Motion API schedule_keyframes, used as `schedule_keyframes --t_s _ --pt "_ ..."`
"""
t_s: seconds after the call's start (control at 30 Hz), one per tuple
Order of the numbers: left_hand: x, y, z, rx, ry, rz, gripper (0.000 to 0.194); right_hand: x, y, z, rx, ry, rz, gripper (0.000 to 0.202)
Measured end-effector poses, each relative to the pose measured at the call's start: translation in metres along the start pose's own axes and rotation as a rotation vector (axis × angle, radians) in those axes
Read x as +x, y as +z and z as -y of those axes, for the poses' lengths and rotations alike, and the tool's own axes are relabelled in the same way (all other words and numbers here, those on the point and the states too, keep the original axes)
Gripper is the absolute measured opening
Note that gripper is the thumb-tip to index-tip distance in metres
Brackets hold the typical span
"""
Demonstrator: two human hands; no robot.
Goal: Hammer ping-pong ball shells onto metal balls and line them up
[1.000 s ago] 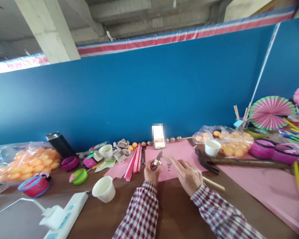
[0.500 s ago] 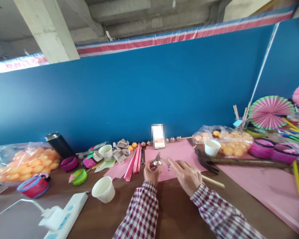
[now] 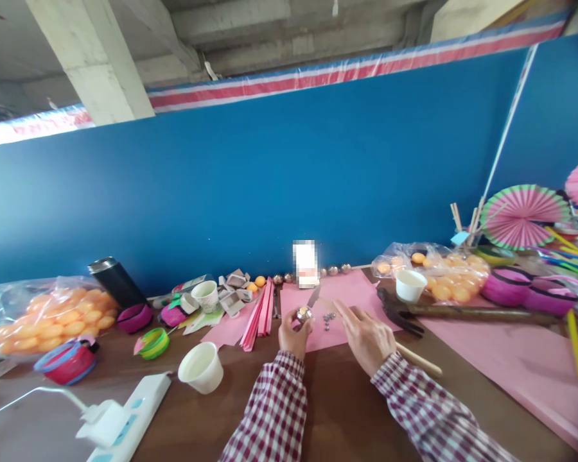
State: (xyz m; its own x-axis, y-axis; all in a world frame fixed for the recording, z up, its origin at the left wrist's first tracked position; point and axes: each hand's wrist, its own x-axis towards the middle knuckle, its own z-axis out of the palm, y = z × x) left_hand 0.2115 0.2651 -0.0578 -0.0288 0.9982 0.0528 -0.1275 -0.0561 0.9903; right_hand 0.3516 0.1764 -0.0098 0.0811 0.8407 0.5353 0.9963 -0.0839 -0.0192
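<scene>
My left hand (image 3: 295,337) holds a small ball (image 3: 304,312) between its fingers. The ball has a shiny metal covering, and a patch of orange shows on top. In my right hand (image 3: 370,337) is a small hammer with a slim wooden handle (image 3: 421,360) that sticks out behind the wrist. Its narrow metal head (image 3: 314,295) is just above and beyond the ball. Between my hands, several small shiny metal pieces (image 3: 328,319), resembling thumbtacks, lie on a pink sheet (image 3: 347,289).
Shiny balls (image 3: 333,270) line the wall. A claw hammer (image 3: 462,312) and white cup (image 3: 411,285) are right. Bags of orange balls (image 3: 58,314) flank the table. Left are another cup (image 3: 201,367), pink paper strips (image 3: 264,311), a power strip (image 3: 130,417) and a black flask (image 3: 118,282).
The small hammer's head has shifted up and right, away from the ball. My right hand moved slightly right. More of the ball's orange patch and more metal pieces are visible.
</scene>
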Motion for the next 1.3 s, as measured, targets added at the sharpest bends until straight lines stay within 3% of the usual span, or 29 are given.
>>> schedule_keyframes --t_s 0.2,0.63,0.8,1.0,1.2,1.3 --pt "0.001 0.0 0.004 0.031 0.026 0.016 0.046 -0.001 0.002 0.002 -0.035 -0.023 0.083 0.048" --pt "0.001 -0.001 0.006 -0.04 0.085 0.065 0.044 0.001 -0.002 0.001 -0.033 0.05 0.07 0.045" --pt "0.002 0.001 0.007 -0.053 0.093 0.079 0.045 0.001 -0.001 0.002 -0.046 0.023 0.12 0.047" --pt "-0.003 0.003 -0.003 0.015 0.078 0.068 0.044 0.001 -0.001 -0.001 -0.021 0.042 0.041 0.048" --pt "-0.003 0.001 -0.002 0.023 0.104 0.066 0.043 0.0 -0.004 0.006 -0.033 0.023 0.104 0.044" --pt "-0.003 0.002 -0.001 0.008 0.084 0.067 0.045 0.0 -0.004 0.007 -0.021 0.043 0.071 0.043"
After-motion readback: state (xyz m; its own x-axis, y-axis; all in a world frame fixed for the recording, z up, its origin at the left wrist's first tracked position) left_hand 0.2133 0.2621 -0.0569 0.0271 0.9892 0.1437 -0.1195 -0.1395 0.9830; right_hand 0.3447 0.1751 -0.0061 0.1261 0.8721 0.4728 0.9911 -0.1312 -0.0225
